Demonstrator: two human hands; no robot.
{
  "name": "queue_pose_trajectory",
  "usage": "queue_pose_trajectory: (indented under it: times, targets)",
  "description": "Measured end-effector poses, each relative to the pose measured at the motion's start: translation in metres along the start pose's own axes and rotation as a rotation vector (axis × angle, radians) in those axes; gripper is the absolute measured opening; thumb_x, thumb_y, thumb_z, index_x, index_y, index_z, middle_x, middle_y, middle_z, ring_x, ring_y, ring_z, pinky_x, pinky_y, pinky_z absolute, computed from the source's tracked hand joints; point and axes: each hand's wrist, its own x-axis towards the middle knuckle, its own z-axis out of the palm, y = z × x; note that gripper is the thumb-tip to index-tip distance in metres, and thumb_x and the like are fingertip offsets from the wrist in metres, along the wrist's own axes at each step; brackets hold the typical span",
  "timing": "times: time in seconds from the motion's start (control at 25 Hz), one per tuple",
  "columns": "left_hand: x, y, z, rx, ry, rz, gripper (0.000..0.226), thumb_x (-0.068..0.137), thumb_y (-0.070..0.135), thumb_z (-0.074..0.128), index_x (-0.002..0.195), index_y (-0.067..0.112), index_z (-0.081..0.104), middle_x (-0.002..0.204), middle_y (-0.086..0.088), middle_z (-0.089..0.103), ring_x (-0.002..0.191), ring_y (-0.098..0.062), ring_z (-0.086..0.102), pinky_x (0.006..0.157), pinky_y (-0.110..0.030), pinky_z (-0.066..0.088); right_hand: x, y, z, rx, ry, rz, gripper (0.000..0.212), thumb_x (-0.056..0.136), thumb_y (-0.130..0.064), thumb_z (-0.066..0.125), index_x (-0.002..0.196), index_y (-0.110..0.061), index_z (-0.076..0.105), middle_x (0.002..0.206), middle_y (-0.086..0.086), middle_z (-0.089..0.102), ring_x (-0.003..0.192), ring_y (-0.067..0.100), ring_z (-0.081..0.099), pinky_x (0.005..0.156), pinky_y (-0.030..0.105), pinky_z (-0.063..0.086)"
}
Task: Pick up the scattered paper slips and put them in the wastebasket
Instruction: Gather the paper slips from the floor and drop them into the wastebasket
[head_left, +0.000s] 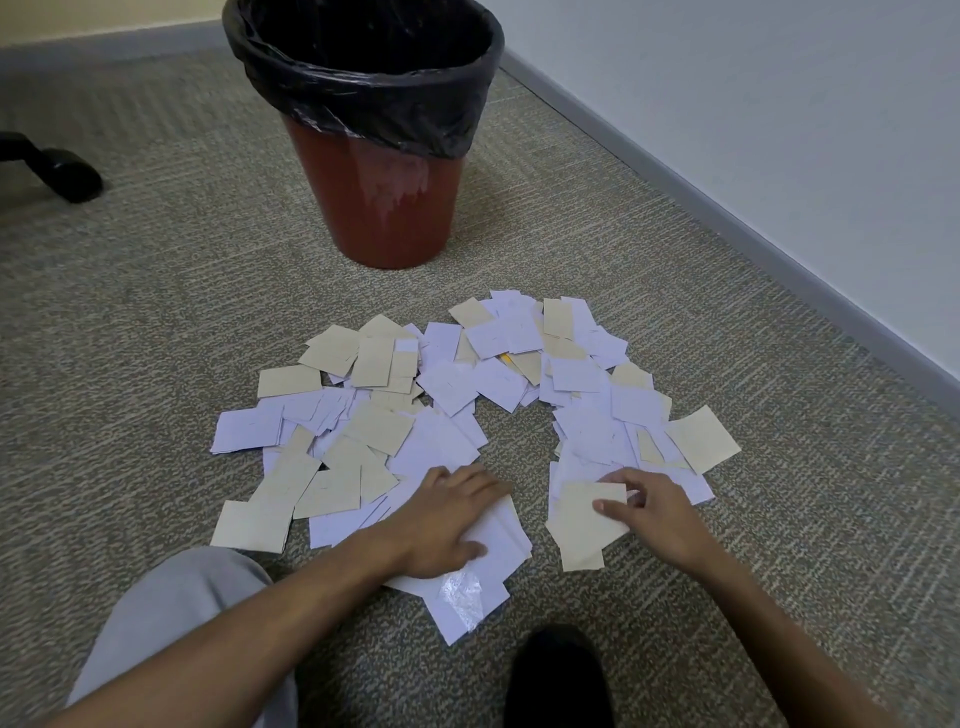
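Several white and beige paper slips (447, 384) lie scattered in a ring-shaped heap on the carpet. Behind them stands the red-brown wastebasket (389, 208), upright and lined with a black bag. My left hand (447, 525) rests flat on a bunch of white slips (498, 540) at the heap's near side, its fingers fairly straight. On the right, my right hand (654, 512) pinches a beige slip (582, 514) between thumb and curled fingers, on top of other beige slips.
A black chair caster (67, 174) sits at the far left. A wall with a grey baseboard (727, 208) runs along the right. My grey-trousered knee (171, 623) and black shoe (556, 675) are at the bottom. A shiny clear scrap (462, 597) lies on the nearest white slip.
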Motion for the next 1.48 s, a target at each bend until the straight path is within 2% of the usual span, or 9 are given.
queue_pose_trajectory:
  times: [0.12, 0.28, 0.52, 0.64, 0.72, 0.92, 1.12, 1.32, 1.48]
  targets:
    - [0.006, 0.006, -0.005, 0.139, -0.052, 0.044, 0.085, 0.087, 0.046, 0.058, 0.153, 0.021, 0.012, 0.154, 0.0, 0.024, 0.143, -0.019, 0.015, 0.112, -0.043, 0.015, -0.01, -0.002, 0.016, -0.161, 0.103, 0.033, 0.048, 0.076, -0.04, 0.078, 0.116, -0.018, 0.064, 0.105, 0.001, 0.069, 0.086, 0.02, 0.065, 0.074, 0.035, 0.051]
    - [0.013, 0.009, -0.008, 0.238, -0.084, 0.024, 0.081, 0.077, 0.047, 0.07, 0.144, 0.021, 0.034, 0.138, -0.005, 0.037, 0.129, -0.023, 0.027, 0.102, -0.038, 0.022, -0.017, -0.012, 0.034, -0.308, 0.144, 0.103, 0.072, 0.068, -0.051, 0.08, 0.128, -0.019, 0.054, 0.122, 0.001, 0.061, 0.109, 0.023, 0.058, 0.087, 0.035, 0.047]
    - [0.01, 0.007, -0.017, 0.116, 0.054, 0.004, 0.041, 0.076, 0.043, 0.072, 0.109, 0.021, 0.06, 0.113, 0.003, 0.052, 0.109, -0.017, 0.043, 0.091, -0.032, 0.026, -0.014, -0.019, 0.037, -0.242, 0.09, 0.17, 0.043, 0.066, -0.045, 0.082, 0.098, -0.025, 0.061, 0.092, -0.006, 0.064, 0.085, 0.019, 0.063, 0.064, 0.029, 0.045]
    - [0.004, -0.004, -0.026, -0.141, 0.164, -0.054, 0.028, 0.079, 0.037, 0.072, 0.102, 0.021, 0.066, 0.106, 0.007, 0.065, 0.101, -0.014, 0.057, 0.089, -0.032, 0.036, -0.015, -0.026, 0.02, 0.003, 0.02, 0.07, 0.016, 0.075, -0.028, 0.081, 0.083, -0.018, 0.071, 0.081, -0.003, 0.071, 0.072, 0.016, 0.067, 0.056, 0.02, 0.045]
    - [0.0, -0.011, -0.034, -0.356, 0.265, -0.1, 0.016, 0.08, 0.03, 0.073, 0.089, 0.018, 0.07, 0.092, 0.005, 0.07, 0.087, -0.013, 0.063, 0.082, -0.034, 0.046, -0.015, -0.038, 0.003, 0.254, -0.006, 0.015, 0.01, 0.08, -0.019, 0.077, 0.087, -0.013, 0.075, 0.086, 0.002, 0.076, 0.075, 0.017, 0.071, 0.062, 0.019, 0.049]
    - [0.001, -0.011, -0.043, -0.604, 0.493, -0.246, 0.017, 0.081, 0.023, 0.074, 0.07, 0.025, 0.062, 0.066, 0.012, 0.059, 0.061, -0.003, 0.05, 0.06, -0.023, 0.036, 0.021, -0.041, -0.014, 0.388, 0.219, 0.008, 0.018, 0.085, -0.019, 0.073, 0.1, -0.009, 0.073, 0.089, 0.01, 0.073, 0.06, 0.006, 0.059, 0.055, 0.014, 0.044]
    - [0.0, -0.009, -0.036, -0.44, 0.454, -0.26, 0.03, 0.085, 0.027, 0.07, 0.066, 0.034, 0.047, 0.061, 0.014, 0.051, 0.059, -0.001, 0.048, 0.057, -0.021, 0.031, 0.06, -0.024, 0.002, 0.12, 0.271, 0.0, 0.025, 0.081, -0.034, 0.075, 0.092, -0.011, 0.071, 0.101, 0.006, 0.067, 0.089, 0.022, 0.061, 0.065, 0.027, 0.041]
    - [0.0, -0.011, -0.035, -0.321, 0.401, -0.275, 0.023, 0.087, 0.03, 0.065, 0.072, 0.02, 0.05, 0.062, 0.007, 0.047, 0.062, -0.012, 0.046, 0.058, -0.03, 0.032, 0.064, -0.036, 0.015, -0.022, 0.227, -0.005, 0.032, 0.076, -0.03, 0.08, 0.098, -0.017, 0.06, 0.072, -0.006, 0.042, 0.067, 0.018, 0.044, 0.055, 0.029, 0.028]
    - [0.005, -0.02, -0.037, -0.334, 0.37, -0.326, 0.034, 0.081, 0.037, 0.058, 0.075, 0.004, 0.059, 0.071, -0.014, 0.06, 0.067, -0.026, 0.056, 0.064, -0.041, 0.043, 0.067, -0.045, 0.01, 0.15, 0.183, 0.017, 0.053, 0.073, -0.022, 0.084, 0.113, -0.022, 0.05, 0.074, -0.004, 0.043, 0.067, 0.011, 0.045, 0.055, 0.026, 0.034]
